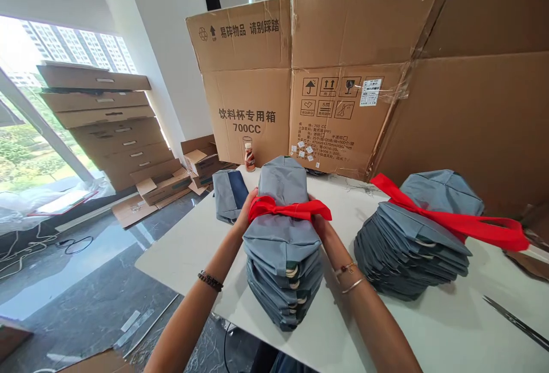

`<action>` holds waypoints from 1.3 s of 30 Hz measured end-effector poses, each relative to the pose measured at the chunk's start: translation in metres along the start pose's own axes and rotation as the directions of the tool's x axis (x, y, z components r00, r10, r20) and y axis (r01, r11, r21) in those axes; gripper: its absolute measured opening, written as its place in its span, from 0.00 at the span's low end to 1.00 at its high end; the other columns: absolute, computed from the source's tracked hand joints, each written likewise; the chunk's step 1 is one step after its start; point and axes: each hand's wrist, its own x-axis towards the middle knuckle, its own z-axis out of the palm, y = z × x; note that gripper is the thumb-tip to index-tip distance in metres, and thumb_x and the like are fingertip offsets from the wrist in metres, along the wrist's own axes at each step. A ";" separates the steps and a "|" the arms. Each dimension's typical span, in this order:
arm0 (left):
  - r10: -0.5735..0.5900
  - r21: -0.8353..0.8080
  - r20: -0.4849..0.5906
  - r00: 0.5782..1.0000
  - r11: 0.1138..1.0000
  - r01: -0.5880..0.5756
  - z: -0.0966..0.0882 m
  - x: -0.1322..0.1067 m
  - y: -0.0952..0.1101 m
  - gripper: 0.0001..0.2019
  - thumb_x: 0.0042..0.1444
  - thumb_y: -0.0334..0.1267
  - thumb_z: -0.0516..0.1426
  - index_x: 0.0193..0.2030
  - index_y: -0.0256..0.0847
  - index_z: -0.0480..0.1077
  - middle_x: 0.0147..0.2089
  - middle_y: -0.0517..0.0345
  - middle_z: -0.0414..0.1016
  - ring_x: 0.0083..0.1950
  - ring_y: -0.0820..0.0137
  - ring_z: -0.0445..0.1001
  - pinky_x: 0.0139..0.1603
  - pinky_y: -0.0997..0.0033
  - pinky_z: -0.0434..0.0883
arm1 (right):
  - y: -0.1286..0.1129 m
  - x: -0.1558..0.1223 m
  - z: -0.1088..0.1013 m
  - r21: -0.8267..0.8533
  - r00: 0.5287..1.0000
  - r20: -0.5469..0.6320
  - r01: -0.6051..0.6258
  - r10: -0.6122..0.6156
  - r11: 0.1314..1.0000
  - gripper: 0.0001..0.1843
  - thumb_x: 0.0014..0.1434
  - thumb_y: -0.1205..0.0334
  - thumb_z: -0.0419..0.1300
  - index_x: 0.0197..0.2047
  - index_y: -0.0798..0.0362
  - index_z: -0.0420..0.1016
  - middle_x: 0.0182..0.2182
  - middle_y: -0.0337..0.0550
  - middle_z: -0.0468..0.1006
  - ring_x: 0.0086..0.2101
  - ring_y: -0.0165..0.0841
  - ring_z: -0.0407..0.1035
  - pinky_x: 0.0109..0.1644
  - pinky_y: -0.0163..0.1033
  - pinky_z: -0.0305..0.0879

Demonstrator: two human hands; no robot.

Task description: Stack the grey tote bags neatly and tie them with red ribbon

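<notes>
A stack of folded grey cloth bags stands on the white table, bound across the middle by a red ribbon. My left hand grips the ribbon at the stack's left side. My right hand presses against the right side, beside the ribbon's knot, its fingers mostly hidden behind the stack. A second grey stack with a loose red ribbon lying over it sits to the right.
Large cardboard boxes wall off the back of the table. A small bottle and a folded grey and blue bag lie behind the stack. A metal blade is at the right edge. Flat cartons lean by the window.
</notes>
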 end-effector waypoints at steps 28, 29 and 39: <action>-0.058 0.328 0.945 0.323 0.206 -0.922 -0.002 -0.121 0.062 0.31 0.67 0.51 0.51 0.73 0.65 0.41 0.73 0.63 0.51 0.72 0.56 0.60 0.68 0.47 0.63 | -0.023 0.124 0.061 -0.579 0.932 0.363 0.227 -0.002 0.783 0.33 0.71 0.40 0.36 0.73 0.43 0.48 0.73 0.40 0.44 0.71 0.50 0.35 0.68 0.72 0.36; -0.076 0.346 0.938 0.337 0.226 -0.911 -0.001 -0.122 0.067 0.31 0.68 0.49 0.50 0.74 0.65 0.41 0.74 0.63 0.50 0.73 0.57 0.59 0.69 0.46 0.62 | -0.025 0.123 0.059 -0.571 0.932 0.363 0.224 -0.002 0.790 0.33 0.71 0.41 0.37 0.73 0.43 0.48 0.73 0.40 0.43 0.71 0.49 0.35 0.68 0.72 0.35; -0.236 0.434 0.901 0.365 0.508 -0.744 0.009 -0.088 0.122 0.25 0.68 0.55 0.48 0.70 0.59 0.58 0.74 0.61 0.55 0.73 0.58 0.58 0.72 0.51 0.58 | -0.107 0.087 -0.048 -0.519 0.975 0.169 0.215 -0.147 0.828 0.35 0.70 0.44 0.48 0.75 0.47 0.45 0.74 0.46 0.35 0.72 0.41 0.27 0.72 0.61 0.29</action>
